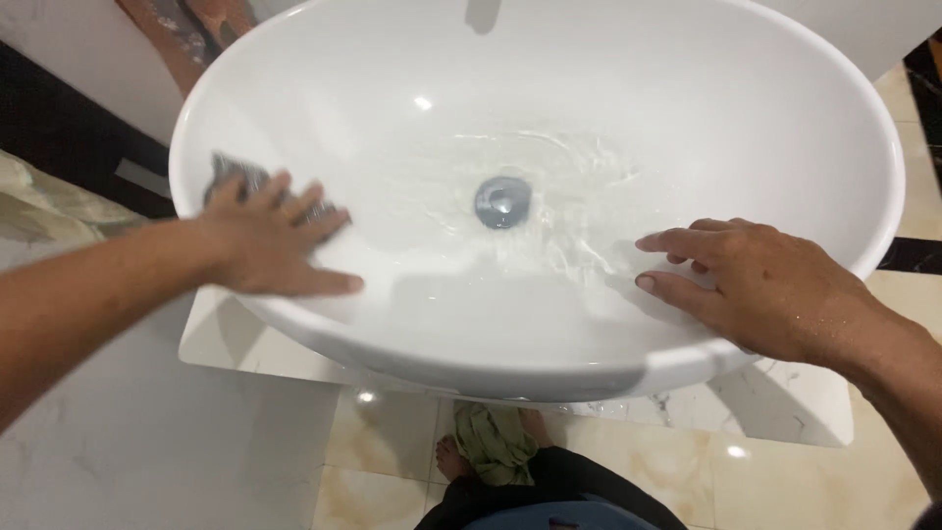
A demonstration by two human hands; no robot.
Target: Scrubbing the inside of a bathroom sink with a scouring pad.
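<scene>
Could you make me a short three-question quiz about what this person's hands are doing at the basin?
1. True or false: the left hand presses a grey scouring pad against the inner wall of the white basin.
2. What does the right hand hold?
A) a sponge
B) nothing
C) a bottle
3. What lies on the floor by the person's bare foot?

Key:
1. True.
2. B; it rests open on the basin's near side.
3. A crumpled green cloth.
</scene>
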